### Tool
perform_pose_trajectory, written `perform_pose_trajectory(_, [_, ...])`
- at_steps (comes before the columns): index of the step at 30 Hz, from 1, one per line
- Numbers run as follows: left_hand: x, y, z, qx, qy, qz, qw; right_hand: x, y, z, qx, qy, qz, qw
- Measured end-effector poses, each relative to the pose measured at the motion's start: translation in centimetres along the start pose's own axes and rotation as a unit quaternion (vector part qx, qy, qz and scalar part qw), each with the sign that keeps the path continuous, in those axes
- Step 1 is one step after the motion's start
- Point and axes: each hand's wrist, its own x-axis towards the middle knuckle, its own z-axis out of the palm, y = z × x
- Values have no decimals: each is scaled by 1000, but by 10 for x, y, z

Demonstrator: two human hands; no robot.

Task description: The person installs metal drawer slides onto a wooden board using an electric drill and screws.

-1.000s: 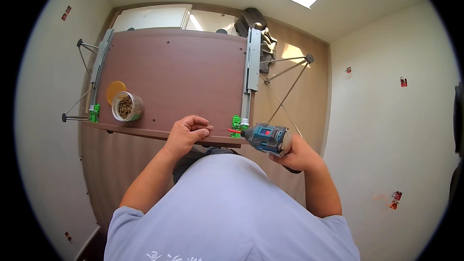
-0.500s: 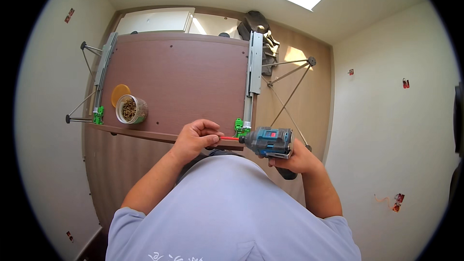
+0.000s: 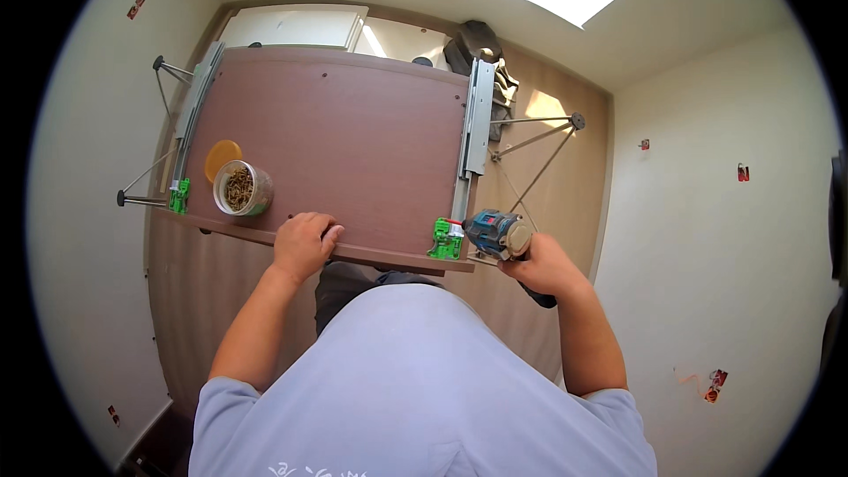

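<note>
My right hand [image 3: 555, 267] is closed round the grip of a blue and black cordless impact driver [image 3: 496, 231]. Its red bit [image 3: 453, 222] points left, its tip at the green drawer-slide clip [image 3: 444, 239] on the board's near right corner. I cannot tell whether the tip sits on a screw. Curled over the near edge of the brown board [image 3: 353, 150] is my left hand [image 3: 305, 244], with its fingertips partly hidden. A clear tub of brass-coloured screws [image 3: 240, 189] lies tilted on the board, beside its yellow lid [image 3: 223, 157].
Metal drawer slides [image 3: 477, 124] run along both sides of the board. Folding-stand legs [image 3: 539, 137] stick out left and right beneath it. White panels [image 3: 296, 28] and a dark bag [image 3: 477, 49] lie behind, on the wood-look floor. Pale walls stand on both sides.
My left hand has let go of the driver's red bit and moved left to the board's edge. The driver has swung forward, bringing its bit to the right green clip.
</note>
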Motion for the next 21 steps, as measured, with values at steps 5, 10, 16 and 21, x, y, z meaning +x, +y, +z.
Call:
perform_pose_trajectory(5, [1, -4, 14, -5, 44, 14, 999, 13, -7, 14, -57, 15, -33, 998])
perform_pose_trajectory(10, [2, -14, 16, 3, 50, 22, 998, 29, -32, 13, -161, 7, -18, 987])
perform_pose_trajectory(16, [6, -21, 13, 7, 52, 23, 998, 51, -57, 9, -246, -32, -13, 969])
perform_pose_trajectory(21, [-1, -14, 14, 15, 50, 29, 998, 52, -46, 12, -240, -24, -23, 970])
